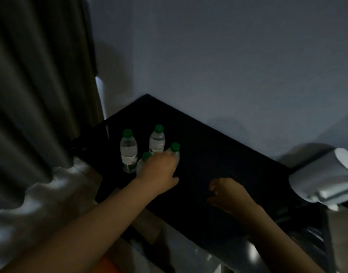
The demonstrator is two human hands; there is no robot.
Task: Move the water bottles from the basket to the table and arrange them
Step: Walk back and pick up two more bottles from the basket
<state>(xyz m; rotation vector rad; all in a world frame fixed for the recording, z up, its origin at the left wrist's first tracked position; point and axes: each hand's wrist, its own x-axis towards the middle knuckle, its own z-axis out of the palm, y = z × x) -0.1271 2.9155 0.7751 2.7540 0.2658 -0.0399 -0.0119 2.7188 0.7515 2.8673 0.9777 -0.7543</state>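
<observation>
The single wide-angle head view looks forward and steeply down from close above the dark table's (218, 150) near edge, facing its far left corner between wall (228, 56) and curtain (31, 75)

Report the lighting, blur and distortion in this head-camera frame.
Head view: underexposed, the black table loses all surface detail; green caps on the four bottles stay legible; left hand and right hand look soft and murky; wide-angle distortion tilts the wall and curtain.

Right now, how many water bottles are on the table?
4, all near the table's left end: back-left bottle, back-right bottle, front-left bottle and front-right bottle, the front two under the left hand. Hand may hide more.
</observation>
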